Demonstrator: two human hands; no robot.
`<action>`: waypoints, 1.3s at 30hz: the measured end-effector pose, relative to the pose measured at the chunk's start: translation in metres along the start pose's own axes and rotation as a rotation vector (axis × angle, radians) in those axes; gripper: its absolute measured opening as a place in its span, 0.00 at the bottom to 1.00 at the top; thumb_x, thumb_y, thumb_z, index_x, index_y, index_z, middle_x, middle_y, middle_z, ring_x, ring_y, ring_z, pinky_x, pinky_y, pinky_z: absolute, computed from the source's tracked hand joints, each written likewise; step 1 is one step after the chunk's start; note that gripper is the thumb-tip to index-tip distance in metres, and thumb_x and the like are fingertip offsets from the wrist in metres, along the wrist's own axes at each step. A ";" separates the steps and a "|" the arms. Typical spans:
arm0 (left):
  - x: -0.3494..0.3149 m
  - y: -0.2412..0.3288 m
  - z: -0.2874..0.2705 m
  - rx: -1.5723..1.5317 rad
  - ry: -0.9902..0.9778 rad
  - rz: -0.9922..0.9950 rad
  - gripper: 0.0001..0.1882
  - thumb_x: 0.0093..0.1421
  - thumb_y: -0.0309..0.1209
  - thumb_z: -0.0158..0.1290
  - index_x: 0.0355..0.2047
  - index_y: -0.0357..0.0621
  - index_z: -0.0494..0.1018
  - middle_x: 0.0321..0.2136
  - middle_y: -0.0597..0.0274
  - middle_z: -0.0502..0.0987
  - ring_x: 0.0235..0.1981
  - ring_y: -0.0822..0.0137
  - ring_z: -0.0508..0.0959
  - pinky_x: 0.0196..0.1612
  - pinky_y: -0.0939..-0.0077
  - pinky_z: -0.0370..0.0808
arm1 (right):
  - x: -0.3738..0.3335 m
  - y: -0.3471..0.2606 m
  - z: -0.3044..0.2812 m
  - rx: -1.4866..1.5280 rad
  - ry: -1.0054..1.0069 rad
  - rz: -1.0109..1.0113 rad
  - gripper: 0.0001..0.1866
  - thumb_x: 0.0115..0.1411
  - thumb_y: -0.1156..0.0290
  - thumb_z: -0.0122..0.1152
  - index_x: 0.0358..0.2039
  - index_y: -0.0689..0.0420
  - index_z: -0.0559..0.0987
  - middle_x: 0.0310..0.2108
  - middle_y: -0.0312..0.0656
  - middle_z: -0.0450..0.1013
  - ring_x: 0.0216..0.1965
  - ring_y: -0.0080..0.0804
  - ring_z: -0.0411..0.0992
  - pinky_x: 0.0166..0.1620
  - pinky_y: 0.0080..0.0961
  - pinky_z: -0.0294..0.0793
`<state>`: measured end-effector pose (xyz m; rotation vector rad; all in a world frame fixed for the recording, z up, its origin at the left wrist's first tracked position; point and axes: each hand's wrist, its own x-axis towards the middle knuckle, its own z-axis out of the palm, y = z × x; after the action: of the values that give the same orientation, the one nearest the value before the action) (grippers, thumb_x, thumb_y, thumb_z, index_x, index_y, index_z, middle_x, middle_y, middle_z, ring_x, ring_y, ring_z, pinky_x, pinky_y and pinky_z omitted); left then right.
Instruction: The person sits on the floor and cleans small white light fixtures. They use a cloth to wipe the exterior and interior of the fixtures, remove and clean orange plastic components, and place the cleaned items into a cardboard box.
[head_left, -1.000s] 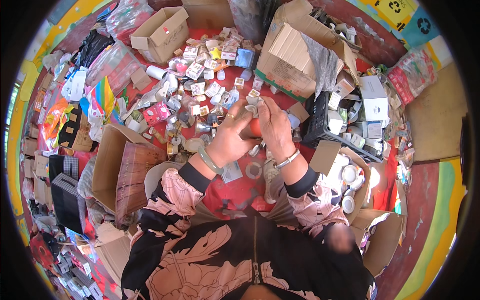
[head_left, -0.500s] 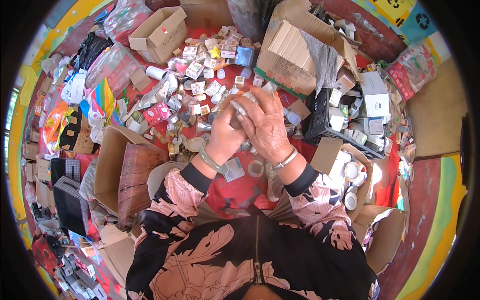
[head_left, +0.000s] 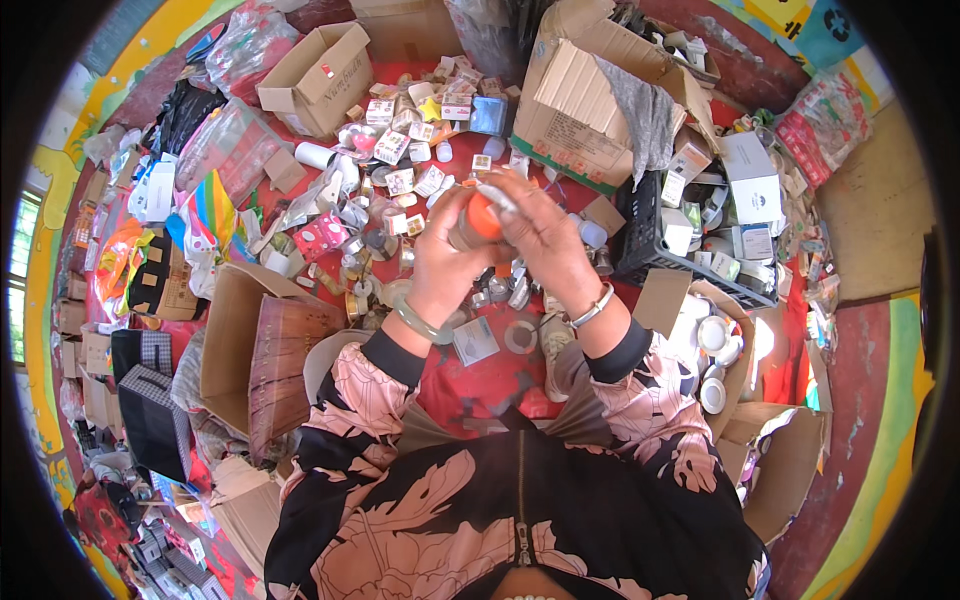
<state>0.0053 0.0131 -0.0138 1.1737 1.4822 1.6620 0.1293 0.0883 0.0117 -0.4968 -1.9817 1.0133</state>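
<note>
Both hands are raised over the middle of the red floor [head_left: 470,392], between its far edge and the person's own lap, and meet around one object. The left hand [head_left: 438,262] is closed about a container with an orange top [head_left: 484,216], its fingers wrapped round the side; the rest of the container is mostly hidden by the hands. The right hand [head_left: 548,238] bends over the top from the other side, its fingers curled round a whitish strip [head_left: 497,197] that lies against the orange; whether the strip is attached there, I cannot tell. A pale green bangle [head_left: 423,326] circles the left wrist and a silver one the right. Below the hands, toward the near edge of the floor, lie a flat pale card [head_left: 475,342] and a pale ring [head_left: 521,337], with a shoe [head_left: 556,345] just to the right. Toward the far edge spreads a heap of small boxes [head_left: 392,147], with a brown carton [head_left: 318,85] to its left and a larger carton [head_left: 570,140] to its right. On the right side stand a black crate [head_left: 632,258] and a box of white round pieces [head_left: 713,335]; on the left side, an open cardboard box [head_left: 230,355]
</note>
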 end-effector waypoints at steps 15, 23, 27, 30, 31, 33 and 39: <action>0.001 0.001 0.003 -0.503 -0.035 -0.300 0.32 0.43 0.18 0.60 0.50 0.37 0.63 0.46 0.57 0.70 0.48 0.64 0.71 0.49 0.72 0.71 | 0.000 -0.040 -0.032 0.292 0.640 -0.078 0.11 0.65 0.67 0.45 0.42 0.59 0.70 0.37 0.36 0.70 0.30 0.17 0.65 0.33 0.13 0.66; -0.009 0.010 0.020 -0.773 0.037 -0.196 0.28 0.50 0.17 0.55 0.50 0.39 0.57 0.49 0.58 0.64 0.51 0.64 0.68 0.51 0.69 0.69 | -0.015 -0.013 0.025 -0.528 0.246 0.033 0.24 0.63 0.63 0.45 0.55 0.65 0.62 0.52 0.56 0.63 0.54 0.46 0.63 0.58 0.35 0.57; -0.003 0.010 0.005 -1.059 -0.096 -0.333 0.22 0.61 0.36 0.49 0.52 0.43 0.57 0.50 0.60 0.63 0.50 0.65 0.68 0.49 0.69 0.69 | -0.017 -0.013 0.014 -0.593 0.036 0.001 0.25 0.61 0.65 0.47 0.55 0.67 0.62 0.55 0.60 0.59 0.59 0.52 0.55 0.61 0.40 0.50; 0.002 0.000 0.001 -0.987 -0.046 -0.353 0.21 0.62 0.41 0.47 0.51 0.44 0.60 0.48 0.61 0.67 0.48 0.65 0.70 0.49 0.66 0.69 | -0.011 -0.003 0.008 -0.513 -0.105 -0.096 0.24 0.58 0.67 0.50 0.54 0.63 0.64 0.55 0.57 0.60 0.58 0.52 0.57 0.60 0.42 0.54; 0.003 -0.005 -0.001 -0.993 -0.012 -0.359 0.21 0.62 0.41 0.47 0.50 0.44 0.61 0.47 0.61 0.68 0.48 0.65 0.70 0.49 0.65 0.69 | -0.011 -0.002 0.007 -0.540 -0.108 -0.113 0.24 0.57 0.68 0.51 0.54 0.62 0.65 0.55 0.56 0.60 0.58 0.51 0.57 0.59 0.41 0.55; 0.007 -0.002 -0.005 -0.992 0.030 -0.304 0.21 0.60 0.38 0.49 0.50 0.42 0.62 0.46 0.60 0.69 0.47 0.64 0.71 0.50 0.63 0.69 | -0.009 -0.002 0.005 -0.594 -0.116 -0.157 0.24 0.55 0.69 0.53 0.53 0.60 0.67 0.55 0.55 0.61 0.58 0.49 0.58 0.58 0.41 0.57; 0.009 0.011 -0.012 -1.010 -0.068 -0.235 0.28 0.56 0.35 0.52 0.55 0.40 0.58 0.51 0.56 0.67 0.50 0.62 0.70 0.53 0.62 0.67 | -0.001 -0.011 -0.006 -0.622 0.095 -0.165 0.16 0.46 0.75 0.60 0.39 0.58 0.78 0.43 0.48 0.68 0.48 0.50 0.63 0.49 0.35 0.65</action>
<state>-0.0082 0.0139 -0.0012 0.4563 0.5242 1.8003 0.1352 0.0842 0.0220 -0.6817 -2.1915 0.2484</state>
